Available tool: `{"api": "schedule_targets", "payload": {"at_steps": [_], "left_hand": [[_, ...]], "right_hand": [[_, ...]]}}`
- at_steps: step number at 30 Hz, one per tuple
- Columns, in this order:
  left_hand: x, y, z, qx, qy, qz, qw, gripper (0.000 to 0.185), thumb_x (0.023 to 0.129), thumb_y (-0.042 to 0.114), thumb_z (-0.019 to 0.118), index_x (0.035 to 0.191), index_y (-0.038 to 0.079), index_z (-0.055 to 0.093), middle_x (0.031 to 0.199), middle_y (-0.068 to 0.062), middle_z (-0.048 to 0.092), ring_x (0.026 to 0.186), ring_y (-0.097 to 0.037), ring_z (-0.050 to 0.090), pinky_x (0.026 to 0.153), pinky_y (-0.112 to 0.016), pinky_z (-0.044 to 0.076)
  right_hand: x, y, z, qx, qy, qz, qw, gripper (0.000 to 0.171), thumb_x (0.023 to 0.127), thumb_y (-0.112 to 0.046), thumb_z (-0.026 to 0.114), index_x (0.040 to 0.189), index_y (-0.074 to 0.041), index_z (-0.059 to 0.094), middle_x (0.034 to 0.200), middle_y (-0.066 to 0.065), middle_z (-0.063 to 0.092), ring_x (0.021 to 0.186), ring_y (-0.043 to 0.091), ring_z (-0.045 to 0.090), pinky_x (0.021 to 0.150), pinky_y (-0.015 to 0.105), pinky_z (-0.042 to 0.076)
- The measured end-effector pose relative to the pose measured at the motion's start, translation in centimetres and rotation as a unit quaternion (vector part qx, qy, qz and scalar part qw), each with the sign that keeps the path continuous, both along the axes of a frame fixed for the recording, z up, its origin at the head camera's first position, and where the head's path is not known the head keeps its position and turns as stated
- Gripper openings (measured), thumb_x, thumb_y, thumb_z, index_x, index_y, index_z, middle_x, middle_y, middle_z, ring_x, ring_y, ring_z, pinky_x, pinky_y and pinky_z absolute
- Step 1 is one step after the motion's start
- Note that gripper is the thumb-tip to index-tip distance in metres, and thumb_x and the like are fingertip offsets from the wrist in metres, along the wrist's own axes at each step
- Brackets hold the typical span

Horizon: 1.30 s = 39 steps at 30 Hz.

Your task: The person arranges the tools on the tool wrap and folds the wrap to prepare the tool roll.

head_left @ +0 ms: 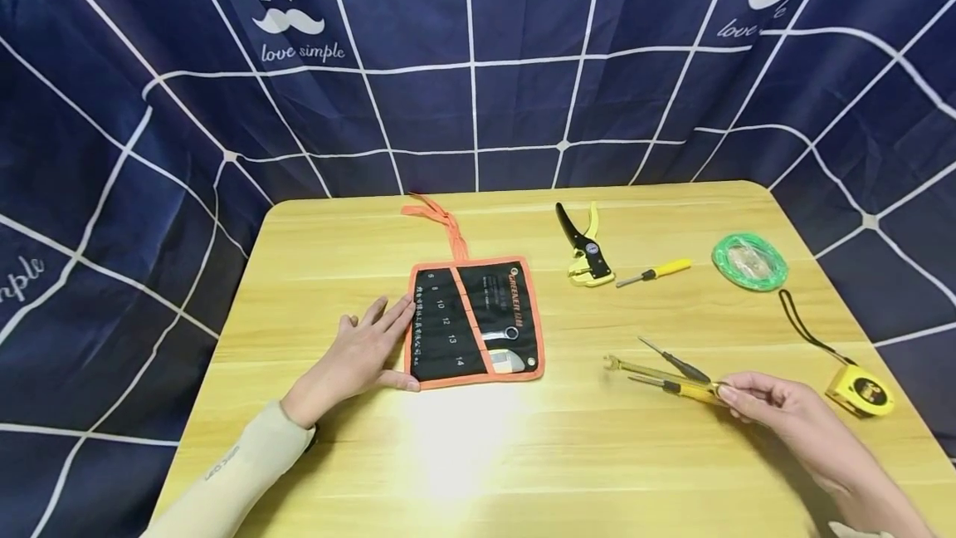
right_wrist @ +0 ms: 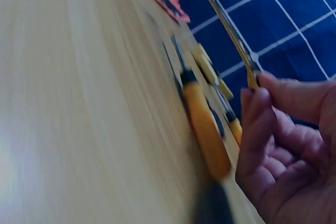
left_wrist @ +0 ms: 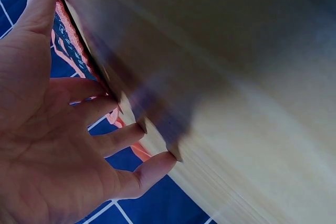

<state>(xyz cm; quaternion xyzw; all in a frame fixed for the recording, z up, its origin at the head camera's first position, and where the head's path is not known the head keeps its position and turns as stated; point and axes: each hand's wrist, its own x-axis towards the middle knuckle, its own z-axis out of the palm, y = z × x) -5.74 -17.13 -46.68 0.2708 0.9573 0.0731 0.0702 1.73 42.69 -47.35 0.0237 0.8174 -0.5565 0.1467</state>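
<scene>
Two hands work: flat left hand [head_left: 363,349] steadies the black orange-trimmed tool roll [head_left: 474,321]; right hand [head_left: 777,407] pinches a slim brass-coloured wrench [head_left: 657,372], lifting it.

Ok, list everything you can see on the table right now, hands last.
table: 1, light wood, against blue checked cloth
tool roll: 1, black with orange trim, unrolled at centre
wrench in roll: 1, silver, right pocket
cutter: 1, black and yellow, rear centre
small screwdriver: 1, yellow handle, right of cutter
wire coil: 1, green, rear right
tape measure: 1, yellow, right edge
yellow-handled tools: wrench plus screwdrivers, front right
left hand: flat at roll's left edge
right hand: pinching wrench end
</scene>
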Motion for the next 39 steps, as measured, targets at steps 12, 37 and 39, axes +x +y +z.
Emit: {"api": "schedule_targets", "payload": {"at_steps": [12, 37, 39], "left_hand": [[-0.1, -0.3, -0.2, -0.003, 0.011, 0.001, 0.9999, 0.122, 0.083, 0.071, 0.08, 0.168, -0.003, 0.036, 0.174, -0.019, 0.035, 0.153, -0.052, 0.037, 0.096, -0.076, 0.042], [-0.3, 0.1, 0.0, -0.015, -0.003, 0.001, 0.9999, 0.123, 0.082, 0.072, 0.081, 0.168, -0.002, 0.036, 0.174, -0.019, 0.035, 0.154, -0.052, 0.036, 0.098, -0.078, 0.042], [-0.2, 0.1, -0.1, -0.014, -0.002, 0.001, 0.9999, 0.123, 0.082, 0.073, 0.081, 0.168, -0.002, 0.036, 0.174, -0.019, 0.035, 0.154, -0.052, 0.036, 0.098, -0.077, 0.042]], "right_hand": [[-4.6, -5.3, 0.9, -0.073, 0.028, -0.008, 0.997, 0.016, 0.11, -0.008, 0.065, 0.116, -0.003, 0.079, 0.098, -0.002, 0.077, 0.086, 0.007, 0.069, 0.075, 0.024, 0.058], [-10.7, -14.0, 0.9, -0.054, 0.017, 0.047, 0.997, 0.023, 0.11, -0.009, 0.065, 0.121, 0.011, 0.065, 0.101, 0.012, 0.078, 0.077, 0.011, 0.065, 0.061, 0.026, 0.051], [-11.0, -14.4, 0.8, -0.05, 0.013, 0.053, 0.997, 0.023, 0.109, -0.01, 0.065, 0.12, 0.01, 0.065, 0.101, 0.013, 0.078, 0.076, 0.012, 0.065, 0.06, 0.026, 0.05]]}}
